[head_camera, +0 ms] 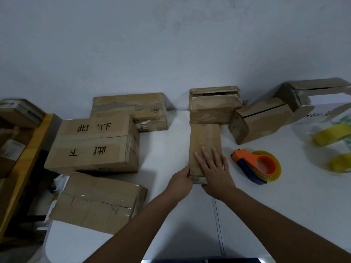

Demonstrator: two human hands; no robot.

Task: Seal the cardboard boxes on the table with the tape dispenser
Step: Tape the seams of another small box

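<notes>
On the white table point(171, 141), centre, we see a small narrow cardboard box point(205, 141) lying flat, long side running away from us. Right hand point(214, 168) lies palm down on its near top, fingers straight and spread, thumb down the right edge. Left hand point(180, 182) is at the near left corner, fingers curled against the side; we can't tell how firmly it holds. Tape dispenser point(256, 166), orange and blue with a clear-yellowish roll, sits on the table just right of the box, nobody touching it. Behind the small box stands an open-topped box point(214, 107), nearly touching it. Further right a box with a slit top point(260, 120) and another open one point(311, 92) by the wall. Two loose yellow tape rolls point(332, 136) far right, blurred. Left side: large box with printed characters point(95, 145), a box behind it point(133, 105), and a taped box point(98, 202) hanging over the table's near-left edge.
</notes>
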